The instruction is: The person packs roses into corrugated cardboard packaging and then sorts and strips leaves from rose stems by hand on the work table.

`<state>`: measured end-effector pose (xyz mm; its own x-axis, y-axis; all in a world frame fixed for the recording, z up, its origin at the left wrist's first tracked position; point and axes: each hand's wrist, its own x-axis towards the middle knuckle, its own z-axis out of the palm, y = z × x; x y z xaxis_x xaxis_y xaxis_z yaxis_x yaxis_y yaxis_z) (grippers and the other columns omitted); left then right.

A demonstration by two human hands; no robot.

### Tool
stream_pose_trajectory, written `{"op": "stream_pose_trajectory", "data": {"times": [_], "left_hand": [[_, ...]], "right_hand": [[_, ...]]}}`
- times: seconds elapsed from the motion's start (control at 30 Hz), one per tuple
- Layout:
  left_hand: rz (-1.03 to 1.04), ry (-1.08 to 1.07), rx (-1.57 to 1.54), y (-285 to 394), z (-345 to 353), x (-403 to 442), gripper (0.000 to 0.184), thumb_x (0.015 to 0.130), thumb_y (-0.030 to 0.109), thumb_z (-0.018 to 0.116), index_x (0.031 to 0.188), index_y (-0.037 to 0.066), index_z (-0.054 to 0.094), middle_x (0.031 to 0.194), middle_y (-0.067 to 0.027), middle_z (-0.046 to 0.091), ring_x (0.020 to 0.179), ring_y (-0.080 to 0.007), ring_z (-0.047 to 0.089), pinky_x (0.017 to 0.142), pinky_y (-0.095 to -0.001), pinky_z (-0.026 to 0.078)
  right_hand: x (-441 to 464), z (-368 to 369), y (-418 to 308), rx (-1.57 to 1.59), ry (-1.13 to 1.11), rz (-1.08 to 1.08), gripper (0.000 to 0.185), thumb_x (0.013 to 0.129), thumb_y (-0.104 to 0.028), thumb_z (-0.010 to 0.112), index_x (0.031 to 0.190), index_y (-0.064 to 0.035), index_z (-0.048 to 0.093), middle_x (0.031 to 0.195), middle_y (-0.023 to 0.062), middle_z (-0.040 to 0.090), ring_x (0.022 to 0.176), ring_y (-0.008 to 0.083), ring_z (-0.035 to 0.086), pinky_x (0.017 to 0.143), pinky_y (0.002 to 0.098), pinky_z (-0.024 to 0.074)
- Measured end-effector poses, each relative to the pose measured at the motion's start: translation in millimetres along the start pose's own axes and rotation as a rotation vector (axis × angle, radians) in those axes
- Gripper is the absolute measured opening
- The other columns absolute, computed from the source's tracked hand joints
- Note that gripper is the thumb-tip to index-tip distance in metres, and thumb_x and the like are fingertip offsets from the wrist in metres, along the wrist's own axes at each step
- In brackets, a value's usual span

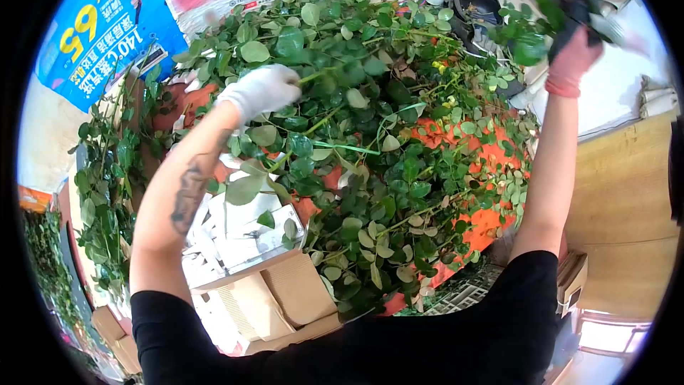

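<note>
My left hand, in a white glove, is closed around a green leafy stem that extends right over the heap. Raised at the upper right is my right hand, wearing a pink glove with a dark palm. Its fingers are closed, and green leaves stick out to the left of it. A pale pinkish shape beyond that hand is smeared by motion. Below both hands lies a big heap of leafy stems, with a green strip across its middle.
An open cardboard box stands near my body, with white packets behind it. Orange-red sheeting shows under the leaves. A blue printed sheet hangs back left. To the right are a wooden panel and a black object.
</note>
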<state>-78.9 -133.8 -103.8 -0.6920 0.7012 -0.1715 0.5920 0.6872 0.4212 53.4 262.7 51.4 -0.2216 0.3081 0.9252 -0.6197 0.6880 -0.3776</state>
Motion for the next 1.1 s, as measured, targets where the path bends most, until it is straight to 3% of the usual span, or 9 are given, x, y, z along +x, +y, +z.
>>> {"op": "stream_pose_trajectory", "data": {"times": [0.03, 0.2, 0.27, 0.37, 0.43, 0.47, 0.53, 0.93, 1.1], "left_hand": [[-0.021, 0.020, -0.064, -11, -12, -8, 0.029, 0.076, 0.027, 0.054, 0.092, 0.005, 0.066, 0.084, -0.0161, 0.066, 0.078, -0.0317, 0.063, 0.075, -0.0389, 0.048], [-0.203, -0.207, -0.546, -45, -50, -57, 0.026, 0.083, 0.023, 0.060, 0.093, 0.000, 0.065, 0.063, -0.0018, 0.057, 0.055, -0.0090, 0.056, 0.047, -0.0268, 0.044], [-0.147, -0.222, -0.362, -47, -35, -76, 0.026, 0.084, 0.024, 0.059, 0.092, -0.001, 0.063, 0.064, -0.0024, 0.058, 0.053, -0.0099, 0.056, 0.048, -0.0247, 0.045], [-0.136, -0.225, -0.456, -46, -5, -85, 0.027, 0.085, 0.026, 0.058, 0.092, 0.001, 0.063, 0.070, -0.0060, 0.060, 0.058, -0.0128, 0.059, 0.054, -0.0286, 0.048], [-0.002, -0.132, -0.319, -43, 4, -84, 0.026, 0.084, 0.027, 0.058, 0.097, 0.005, 0.063, 0.075, -0.0082, 0.062, 0.066, -0.0150, 0.062, 0.061, -0.0302, 0.049], [-0.044, -0.141, -0.375, -35, 2, -85, 0.027, 0.082, 0.028, 0.060, 0.098, 0.007, 0.065, 0.080, -0.0101, 0.064, 0.072, -0.0178, 0.063, 0.066, -0.0303, 0.049], [-0.060, -0.119, -0.360, -36, 9, -82, 0.027, 0.083, 0.021, 0.054, 0.101, 0.004, 0.063, 0.066, -0.0059, 0.056, 0.063, -0.0122, 0.058, 0.058, -0.0287, 0.048], [-0.142, -0.170, -0.193, -32, 46, -84, 0.030, 0.077, 0.028, 0.053, 0.096, 0.007, 0.065, 0.085, -0.0180, 0.065, 0.081, -0.0337, 0.062, 0.074, -0.0403, 0.048], [-0.052, -0.063, -0.194, -48, 58, -81, 0.028, 0.079, 0.026, 0.056, 0.100, 0.008, 0.064, 0.072, -0.0112, 0.063, 0.068, -0.0232, 0.062, 0.065, -0.0357, 0.048]], "right_hand": [[-5, -9, 30, -0.440, 0.080, 0.020, 0.024, 0.084, -0.004, 0.057, 0.105, 0.0067, 0.061, 0.091, 0.0091, 0.066, 0.083, 0.0180, 0.063, 0.080, 0.0274, 0.0473], [-19, 67, 5, -0.543, -0.185, -0.305, 0.021, 0.078, -0.009, 0.063, 0.097, 0.0012, 0.065, 0.093, 0.0148, 0.068, 0.086, 0.0243, 0.066, 0.076, 0.0302, 0.0495], [-20, 122, -32, -0.729, -0.294, -0.271, 0.030, 0.079, -0.029, 0.061, 0.101, -0.0091, 0.064, 0.090, 0.0158, 0.066, 0.085, 0.0317, 0.064, 0.073, 0.0425, 0.0497], [-33, 186, 23, -0.894, -0.635, -0.738, 0.030, 0.080, -0.027, 0.060, 0.091, -0.0001, 0.062, 0.086, 0.0175, 0.063, 0.079, 0.0348, 0.061, 0.072, 0.0418, 0.0473], [-62, 205, -21, -1.212, -1.162, -0.409, 0.059, 0.078, -0.033, 0.057, 0.126, -0.0005, 0.044, 0.120, 0.0166, 0.057, 0.114, 0.0272, 0.053, 0.095, 0.0378, 0.0416], [-97, 210, -3, -0.869, -0.970, -0.544, 0.053, 0.079, -0.029, 0.057, 0.124, -0.0018, 0.048, 0.117, 0.0158, 0.058, 0.111, 0.0267, 0.054, 0.096, 0.0367, 0.0424], [-127, 224, -38, -0.657, -1.285, -0.276, 0.048, 0.081, -0.025, 0.057, 0.125, -0.0079, 0.049, 0.113, 0.0137, 0.061, 0.105, 0.0229, 0.059, 0.098, 0.0339, 0.0419], [-215, 277, 60, -0.964, -1.557, -0.149, 0.052, 0.084, -0.017, 0.044, 0.135, -0.0094, 0.040, 0.126, 0.0128, 0.054, 0.114, 0.0284, 0.053, 0.098, 0.0438, 0.0384], [-209, 269, 71, -0.882, -1.419, -0.241, 0.029, 0.084, -0.012, 0.045, 0.112, -0.0116, 0.053, 0.111, 0.0096, 0.062, 0.105, 0.0268, 0.059, 0.088, 0.0408, 0.0440]]}}
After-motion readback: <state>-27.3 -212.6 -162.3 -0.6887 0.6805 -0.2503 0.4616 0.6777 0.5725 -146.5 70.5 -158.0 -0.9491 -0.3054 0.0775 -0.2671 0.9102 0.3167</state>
